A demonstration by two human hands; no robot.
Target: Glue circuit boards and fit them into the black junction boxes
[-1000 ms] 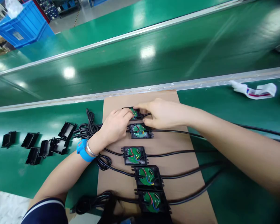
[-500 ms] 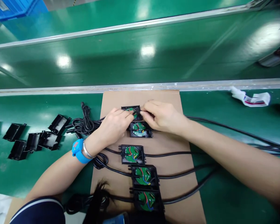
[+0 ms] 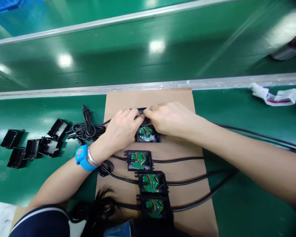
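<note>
The farthest black plastic case [image 3: 141, 109] lies on a cardboard sheet [image 3: 148, 97], mostly hidden by my fingers. My left hand [image 3: 124, 126] reaches over it from the left, fingers bent and closed at the case. From the right, my right hand [image 3: 171, 118] has thumb and fingers pinched together at the case, its fingertips almost meeting the left ones. What the right fingertips pinch is hidden. Just nearer sits a second open case [image 3: 148, 133] with a green circuit board and coloured wires, close beneath my right hand.
Nearer on the cardboard are more wired cases: one alone [image 3: 139, 160], then two touching [image 3: 153, 183]. Black cables run off both sides, with coiled cable [image 3: 90, 126] at the left. Several black housings [image 3: 33, 148] lie on the green bench. A white wrapper [image 3: 275, 95] lies far right.
My right hand has shifted slightly left, its fingertips now over the farthest case beside the left ones. My left hand stays at the case. The view has tilted a little.
</note>
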